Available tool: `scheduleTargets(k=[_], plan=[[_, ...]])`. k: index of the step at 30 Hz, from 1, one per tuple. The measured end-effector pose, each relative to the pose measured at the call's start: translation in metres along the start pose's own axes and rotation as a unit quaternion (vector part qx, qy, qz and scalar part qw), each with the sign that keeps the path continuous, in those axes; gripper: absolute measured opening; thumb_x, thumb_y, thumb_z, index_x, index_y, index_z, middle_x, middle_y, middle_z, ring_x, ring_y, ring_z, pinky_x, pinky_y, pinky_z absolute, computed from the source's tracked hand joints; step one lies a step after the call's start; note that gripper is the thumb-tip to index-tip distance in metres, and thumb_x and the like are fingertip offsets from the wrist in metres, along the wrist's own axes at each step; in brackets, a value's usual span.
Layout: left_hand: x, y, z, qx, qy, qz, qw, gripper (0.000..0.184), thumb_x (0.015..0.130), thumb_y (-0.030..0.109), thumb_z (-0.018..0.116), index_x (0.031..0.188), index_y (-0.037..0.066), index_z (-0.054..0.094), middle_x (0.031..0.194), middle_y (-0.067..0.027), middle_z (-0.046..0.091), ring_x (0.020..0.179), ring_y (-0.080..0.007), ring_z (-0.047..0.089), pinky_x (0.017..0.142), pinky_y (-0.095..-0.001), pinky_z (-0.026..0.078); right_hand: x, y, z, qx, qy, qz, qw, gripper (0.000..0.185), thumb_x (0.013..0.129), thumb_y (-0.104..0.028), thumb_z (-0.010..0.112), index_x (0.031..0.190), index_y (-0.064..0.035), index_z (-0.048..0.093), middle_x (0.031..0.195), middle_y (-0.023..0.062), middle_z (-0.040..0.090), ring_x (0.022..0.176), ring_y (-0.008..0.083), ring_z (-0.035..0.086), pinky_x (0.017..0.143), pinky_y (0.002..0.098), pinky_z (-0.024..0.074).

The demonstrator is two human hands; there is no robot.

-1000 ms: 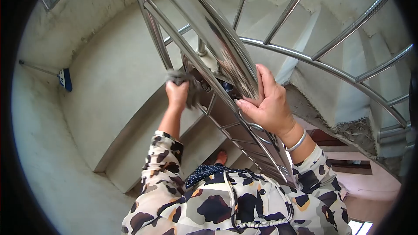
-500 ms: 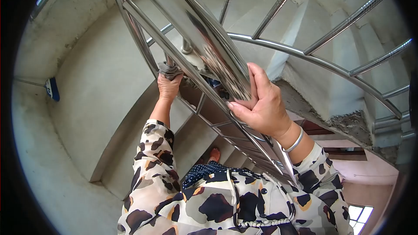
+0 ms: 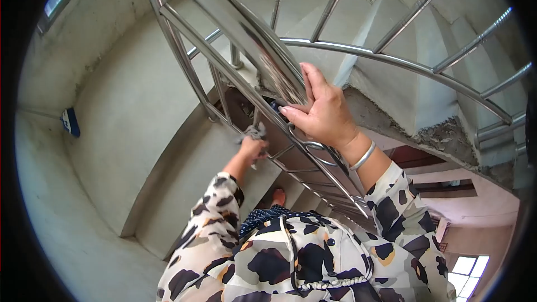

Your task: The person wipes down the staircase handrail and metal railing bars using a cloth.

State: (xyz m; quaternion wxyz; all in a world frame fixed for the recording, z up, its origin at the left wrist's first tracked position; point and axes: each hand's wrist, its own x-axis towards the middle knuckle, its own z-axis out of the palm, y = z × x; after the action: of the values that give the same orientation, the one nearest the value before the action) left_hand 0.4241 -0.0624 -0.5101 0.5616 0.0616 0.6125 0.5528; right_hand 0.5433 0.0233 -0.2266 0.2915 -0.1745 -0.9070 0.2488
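My left hand (image 3: 250, 150) is closed on a crumpled grey rag (image 3: 255, 132), which presses against a thin baluster near the lower rail of the stair railing. Higher up and to the right, my right hand (image 3: 329, 111) grips the wide, shiny steel handrail (image 3: 243, 22), thumb on the near side and fingers over the far edge. A silver bangle (image 3: 364, 155) circles my right wrist. Beneath the handrail runs a thinner steel rail (image 3: 215, 59) with upright bars. The palm side of the right hand is hidden.
Concrete steps (image 3: 193, 151) curve down below me, where one foot (image 3: 279, 196) shows. Another flight (image 3: 391, 72) with its own steel railing rises at the right. A blue-and-white broom head (image 3: 70, 122) lies by the left wall. A window (image 3: 467, 273) is at lower right.
My left hand has moved down and right with the rag, from a post near the upper bars to a lower baluster. My right hand stays on the handrail; the view has shifted slightly.
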Motion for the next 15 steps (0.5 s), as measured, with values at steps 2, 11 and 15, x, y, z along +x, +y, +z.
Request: scheduleTargets(k=[2,11,15], plan=[[-0.022,-0.008,0.023,0.072,-0.018,0.040,0.996,0.015,0.067,0.007,0.062,0.080,0.001,0.056,0.065,-0.0046,0.055,0.052,-0.0153,0.051,0.046,-0.0289,0.045,-0.001,-0.002,-0.002,-0.002,-0.024,0.035,0.999,0.062,0.065,-0.019,0.067,0.115,0.0039,0.039,0.095,0.0224,0.057,0.086,0.0371,0.058,0.074,0.0392,0.0469],[-0.021,-0.042,0.066,0.230,-0.024,0.312,0.921,0.025,0.063,0.008,0.059,0.087,0.000,0.056,0.075,-0.0135,0.061,0.068,-0.0250,0.058,0.066,-0.0328,0.046,-0.058,0.018,-0.011,-0.056,0.013,-0.037,0.998,0.071,0.065,-0.015,0.067,0.125,0.0020,0.032,0.108,0.0201,0.050,0.094,0.0354,0.053,0.081,0.0374,0.0449],[0.020,-0.069,0.062,0.305,-0.019,0.166,0.938,0.033,0.060,0.010,0.062,0.092,0.001,0.058,0.086,-0.0181,0.062,0.081,-0.0323,0.059,0.073,-0.0347,0.046,-0.101,0.035,-0.008,-0.134,0.024,0.010,0.991,0.075,0.063,-0.014,0.069,0.126,0.0006,0.031,0.109,0.0186,0.050,0.093,0.0344,0.054,0.078,0.0371,0.0463]])
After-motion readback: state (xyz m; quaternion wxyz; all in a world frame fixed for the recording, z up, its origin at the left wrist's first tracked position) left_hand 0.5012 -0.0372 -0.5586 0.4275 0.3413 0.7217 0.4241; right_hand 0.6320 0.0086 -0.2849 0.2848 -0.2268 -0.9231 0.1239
